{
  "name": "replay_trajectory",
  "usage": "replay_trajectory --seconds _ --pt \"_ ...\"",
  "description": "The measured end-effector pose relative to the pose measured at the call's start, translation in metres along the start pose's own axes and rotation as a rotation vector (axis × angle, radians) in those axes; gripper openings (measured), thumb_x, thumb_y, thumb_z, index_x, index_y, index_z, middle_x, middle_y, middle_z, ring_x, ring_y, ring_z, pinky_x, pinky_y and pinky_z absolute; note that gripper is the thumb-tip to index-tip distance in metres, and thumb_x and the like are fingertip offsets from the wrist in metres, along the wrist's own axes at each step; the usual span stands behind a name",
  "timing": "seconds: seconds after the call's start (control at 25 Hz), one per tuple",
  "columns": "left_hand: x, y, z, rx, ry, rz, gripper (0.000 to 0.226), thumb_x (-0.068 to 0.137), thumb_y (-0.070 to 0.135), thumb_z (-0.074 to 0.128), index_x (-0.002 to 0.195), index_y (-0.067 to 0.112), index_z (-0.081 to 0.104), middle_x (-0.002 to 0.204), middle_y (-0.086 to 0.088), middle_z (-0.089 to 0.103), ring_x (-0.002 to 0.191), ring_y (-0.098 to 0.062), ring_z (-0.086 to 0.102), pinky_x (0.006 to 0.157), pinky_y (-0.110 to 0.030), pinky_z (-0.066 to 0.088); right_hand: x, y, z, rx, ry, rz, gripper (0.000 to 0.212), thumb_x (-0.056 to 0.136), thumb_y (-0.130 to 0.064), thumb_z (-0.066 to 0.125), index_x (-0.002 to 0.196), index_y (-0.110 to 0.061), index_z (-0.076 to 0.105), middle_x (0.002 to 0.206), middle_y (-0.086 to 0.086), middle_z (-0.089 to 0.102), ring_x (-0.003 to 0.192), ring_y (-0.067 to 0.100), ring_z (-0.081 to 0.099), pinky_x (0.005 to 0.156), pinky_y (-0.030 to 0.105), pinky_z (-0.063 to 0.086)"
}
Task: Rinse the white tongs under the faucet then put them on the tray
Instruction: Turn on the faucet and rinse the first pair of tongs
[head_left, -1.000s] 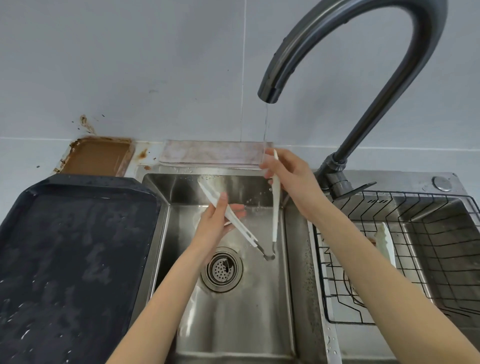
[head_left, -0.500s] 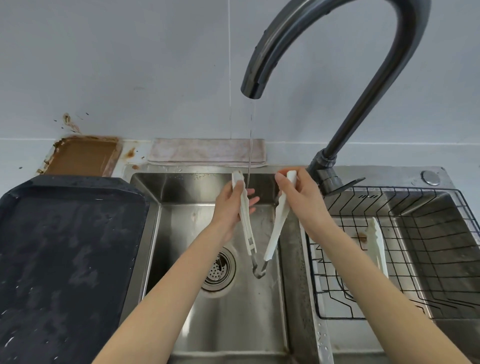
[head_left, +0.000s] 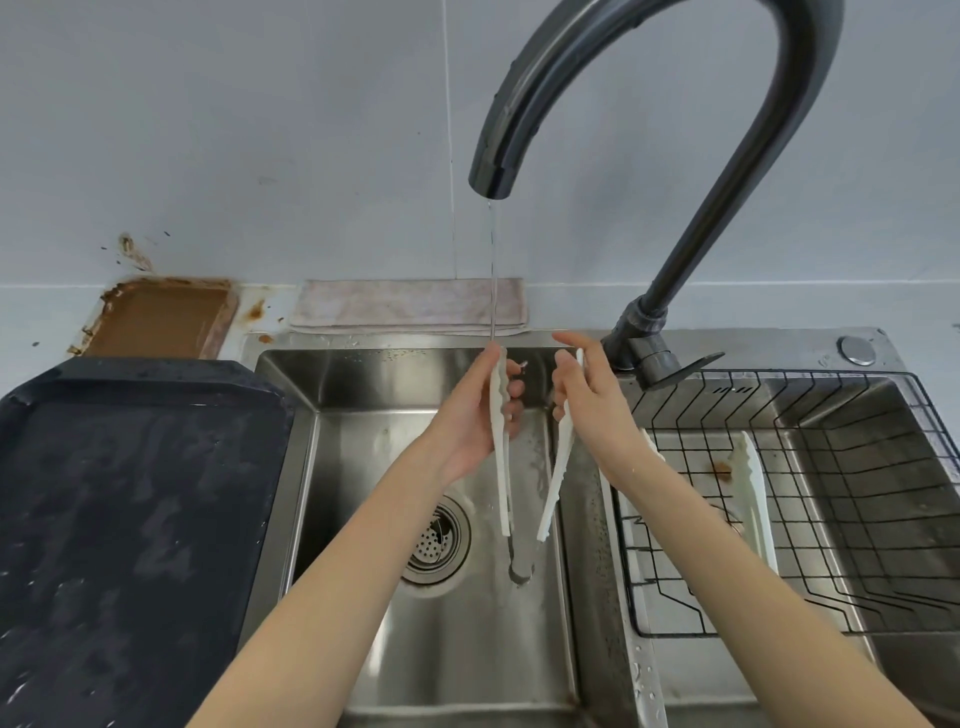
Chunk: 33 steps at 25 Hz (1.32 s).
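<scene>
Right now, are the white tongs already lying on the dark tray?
No: the white tongs are held over the sink by the left hand and right hand; dark tray holds only droplets.

The tray (head_left: 130, 519) runs off the left edge; the right hand (head_left: 592, 410) hides part of the tongs (head_left: 558, 467).

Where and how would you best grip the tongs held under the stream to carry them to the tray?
Grip the tongs around both white arms midway, coming from the left. They hang hinge-down in a V, so squeezing the arms together gives one firm hold. The left hand is nearest the tray.
</scene>
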<state>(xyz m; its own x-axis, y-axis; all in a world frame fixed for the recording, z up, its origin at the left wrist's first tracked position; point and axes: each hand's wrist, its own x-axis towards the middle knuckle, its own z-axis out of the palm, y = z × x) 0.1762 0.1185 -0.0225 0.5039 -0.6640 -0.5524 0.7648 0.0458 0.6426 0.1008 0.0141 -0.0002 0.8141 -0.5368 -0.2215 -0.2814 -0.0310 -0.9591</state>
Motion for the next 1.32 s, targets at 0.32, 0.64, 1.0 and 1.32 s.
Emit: replay_trajectory --seconds 0.32,0.64,1.0,1.32 --pt "-0.001 0.021 0.01 -0.297 -0.035 -0.045 0.041 0.089 0.039 0.051 0.057 0.018 0.068 0.054 0.011 0.058 0.044 -0.001 0.055 0.04 -0.013 0.042 0.009 0.001 -0.007 0.363 0.086 0.196 0.021 0.1 -0.023 0.029 0.097 -0.027 0.05 0.065 -0.001 0.041 0.039 0.001 0.033 0.041 0.014 0.034" --pt "0.001 0.028 0.006 -0.147 0.132 0.059 0.019 0.093 0.025 0.048 0.078 0.02 0.059 0.054 0.008 0.044 0.042 -0.004 0.036 0.04 -0.015 0.031 0.003 -0.003 -0.005 0.344 0.146 0.19 0.021 0.1 -0.022 0.03 0.094 -0.029 0.05 0.066 -0.003 0.042 0.047 0.003 0.033 0.047 0.016 0.034" --pt "0.002 0.008 -0.005 0.094 0.197 0.122 0.042 0.098 0.032 0.033 0.121 0.004 0.053 0.103 -0.004 0.064 0.082 -0.01 0.061 0.063 -0.021 0.053 -0.006 -0.036 -0.003 0.084 0.24 -0.05 0.012 0.087 -0.028 0.059 0.096 -0.036 0.058 0.059 -0.008 0.036 0.052 0.008 0.036 0.062 0.027 0.041" --pt "0.011 0.001 0.01 0.539 0.439 0.34 0.025 0.096 0.028 0.039 0.088 0.013 0.058 0.076 -0.001 0.069 0.047 0.0 0.065 0.051 -0.017 0.05 -0.018 -0.045 0.006 -0.097 0.197 -0.128 0.023 0.086 -0.025 0.062 0.109 -0.023 0.062 0.057 -0.011 0.043 0.04 -0.003 0.04 0.044 0.003 0.036"
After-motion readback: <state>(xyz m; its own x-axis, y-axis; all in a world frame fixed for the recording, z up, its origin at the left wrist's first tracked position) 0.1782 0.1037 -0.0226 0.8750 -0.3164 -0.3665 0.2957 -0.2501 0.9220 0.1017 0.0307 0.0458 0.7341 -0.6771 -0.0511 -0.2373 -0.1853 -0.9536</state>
